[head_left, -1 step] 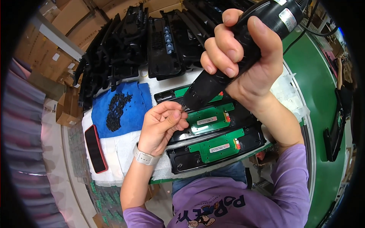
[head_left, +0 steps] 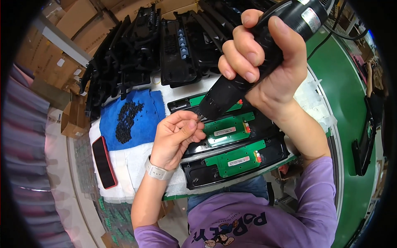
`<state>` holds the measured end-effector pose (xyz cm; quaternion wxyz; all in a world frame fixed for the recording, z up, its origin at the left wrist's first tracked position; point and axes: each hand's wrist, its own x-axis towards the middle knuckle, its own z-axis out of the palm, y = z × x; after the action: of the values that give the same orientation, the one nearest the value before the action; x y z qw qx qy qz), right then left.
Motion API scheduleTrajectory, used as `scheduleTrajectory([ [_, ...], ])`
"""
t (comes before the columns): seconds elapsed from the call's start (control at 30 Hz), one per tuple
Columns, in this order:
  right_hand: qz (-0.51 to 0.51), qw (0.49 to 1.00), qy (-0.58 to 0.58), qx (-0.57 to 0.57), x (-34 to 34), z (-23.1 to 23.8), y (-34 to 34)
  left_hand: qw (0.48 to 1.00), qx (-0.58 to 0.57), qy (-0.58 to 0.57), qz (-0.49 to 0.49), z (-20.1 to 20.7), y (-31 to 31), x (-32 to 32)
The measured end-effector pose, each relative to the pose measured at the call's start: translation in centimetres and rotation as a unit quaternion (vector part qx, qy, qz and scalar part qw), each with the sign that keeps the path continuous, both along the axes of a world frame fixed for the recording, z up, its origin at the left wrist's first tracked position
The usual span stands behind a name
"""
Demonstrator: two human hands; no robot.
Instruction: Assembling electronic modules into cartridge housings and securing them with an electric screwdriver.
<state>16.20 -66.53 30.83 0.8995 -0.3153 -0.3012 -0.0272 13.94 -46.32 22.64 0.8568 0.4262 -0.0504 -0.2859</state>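
My right hand (head_left: 285, 80) is wrapped round a black electric screwdriver (head_left: 223, 93), tilted with its tip pointing down and left. At that tip, my left hand (head_left: 173, 134) is closed in a pinch; whatever small thing sits between the fingers is too hidden to name. Both work above the middle of three long black plastic housings. This one carries a green circuit board (head_left: 233, 123) with a white label and a small red-and-white connector. A similar board (head_left: 237, 153) lies in the nearest housing (head_left: 198, 177), and the screwdriver partly covers the farthest board (head_left: 197, 100).
Left of the housings, a blue cloth (head_left: 153, 118) bears a heap of small black screws (head_left: 125, 124). A red-edged phone (head_left: 104, 162) lies nearer me. Many black plastic housings (head_left: 175, 53) stand stacked at the back, before cardboard boxes (head_left: 53, 49). A cable (head_left: 326, 39) trails at the upper right.
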Motion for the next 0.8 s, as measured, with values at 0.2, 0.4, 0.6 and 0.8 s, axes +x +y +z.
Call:
scheduleTrajectory([
  [0.2, -0.021, 0.994, 0.055, -0.090, 1.1, 0.9, -0.7, 0.979, 0.140, -0.081, 0.123, 0.8, -1.2, -0.1],
  [0.4, -0.112, 0.962, 0.017, -0.247, 2.0, -0.8, -0.5, 0.982, 0.075, -0.057, 0.165, 0.8, -0.4, 0.7],
  [0.6, -0.131, 0.953, 0.009, -0.273, 2.2, -1.2, -0.3, 0.981, 0.103, -0.042, 0.161, 0.6, -0.3, 0.7],
  [0.8, -0.110, 0.944, -0.006, -0.310, 2.3, -1.2, 0.1, 0.996, 0.080, -0.023, 0.039, 0.4, 0.6, 0.8],
])
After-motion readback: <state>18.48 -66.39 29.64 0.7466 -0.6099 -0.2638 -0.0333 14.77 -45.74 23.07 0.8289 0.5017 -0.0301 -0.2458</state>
